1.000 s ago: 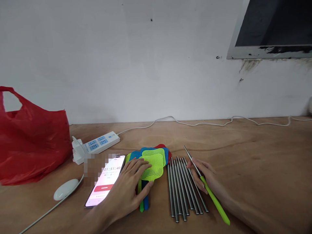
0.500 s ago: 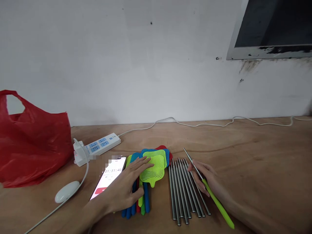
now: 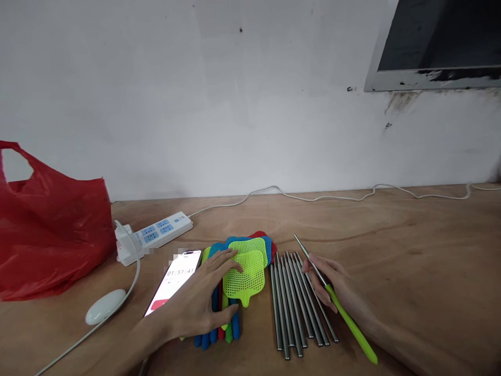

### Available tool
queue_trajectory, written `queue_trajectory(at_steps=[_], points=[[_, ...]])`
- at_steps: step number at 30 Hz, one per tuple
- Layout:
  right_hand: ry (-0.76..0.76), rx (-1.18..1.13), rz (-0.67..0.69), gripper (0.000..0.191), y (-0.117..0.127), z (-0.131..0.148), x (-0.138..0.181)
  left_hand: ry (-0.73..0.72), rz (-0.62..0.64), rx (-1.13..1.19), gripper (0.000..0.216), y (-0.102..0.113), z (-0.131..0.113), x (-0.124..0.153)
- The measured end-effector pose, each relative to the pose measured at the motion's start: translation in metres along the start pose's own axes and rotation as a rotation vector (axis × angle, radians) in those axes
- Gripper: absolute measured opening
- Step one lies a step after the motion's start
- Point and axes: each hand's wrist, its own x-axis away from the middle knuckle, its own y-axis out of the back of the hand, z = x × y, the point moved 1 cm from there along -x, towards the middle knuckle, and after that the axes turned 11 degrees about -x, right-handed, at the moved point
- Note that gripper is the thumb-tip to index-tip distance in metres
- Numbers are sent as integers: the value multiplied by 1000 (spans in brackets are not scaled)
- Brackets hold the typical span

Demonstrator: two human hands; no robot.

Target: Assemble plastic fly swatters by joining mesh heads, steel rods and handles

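One green-handled rod pinched in right hand; steel tubes just left of that grip. Left hand slack, spread over swatter heads. Any drag there could slide the top head askew.

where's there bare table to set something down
Widest: table right of the right hand, up to the cord. A narrower strip lies between cord and swatters. Crowded: around phone, left hand, swatters and rods.
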Motion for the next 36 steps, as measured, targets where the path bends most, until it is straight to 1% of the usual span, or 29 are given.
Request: queue_trajectory(at_steps=[8,11,14,17,20,25,28,30,36], points=[[1,-6,-10,48,-2,1,4,16,48,17,40,10,-8,-6],[6,-4,-21,48,-2,2,3,35,38,31,43,11,-9,-8],[-16,19,-9,50,-3,6,4,63,-23,51,48,10,-10,-8],[-82,87,63,52,-7,13,8,118,-119,69,51,9,-12,-7],[-159,123,185,55,-11,17,15,184,-191,70,57,9,-16,-6],[-275,113,403,65,-9,15,20,241,-184,76,57,9,-21,-5],[-322,141,502,61,-8,14,21,253,-205,87,57,8,-21,-4],[-326,154,520,59,-9,14,23,270,-218,92,58,6,-20,-4],[-298,147,490,60,-10,8,26,273,-222,117,60,1,-21,-4]])
